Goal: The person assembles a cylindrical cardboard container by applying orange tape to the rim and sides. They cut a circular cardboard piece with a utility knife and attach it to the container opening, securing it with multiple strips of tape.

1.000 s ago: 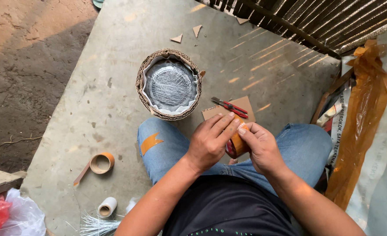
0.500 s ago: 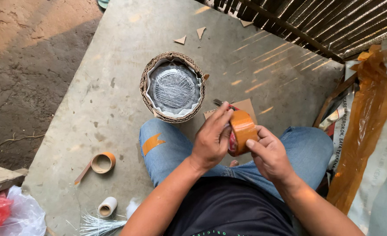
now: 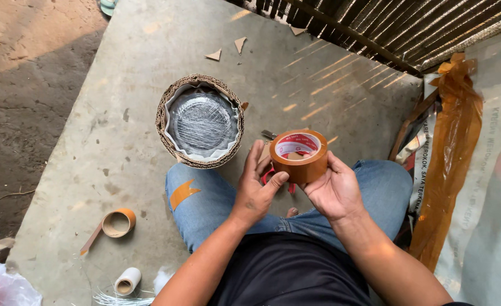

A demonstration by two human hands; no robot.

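Tape roll: I saw a roll of brown packing tape held up in front of the person's chest, above the knees, its open core facing the camera.
Right hand: my view showed the right hand cupped under and behind the roll, its grip closed on the outer rim with the thumb on the near side.
Left hand: the left hand was pressed against the roll's left face, thumb tip on the tape's outer wrap, fingers spread and only lightly touching; I judged it a feeling touch, not a full hold.
Handling: I judged the roll fairly light and stiff, a rigid ring with a smooth, glossy, slightly slippery wrap; the broad outer band or the cardboard core looked the surest places to take hold.
Wrapped bundle: just beyond the left knee a round item sat on the concrete floor, its middle covered in shiny clear film and ringed by a band of corrugated cardboard.
Scissors: red handles showed partly behind the left hand; the rest was hidden.
Spent rolls: a nearly empty tape core with a loose tail lay to the left, and a small white spool nearer the camera.
Scraps: small cardboard triangles lay farther off.
Plastic: crumpled amber film hung at the right.
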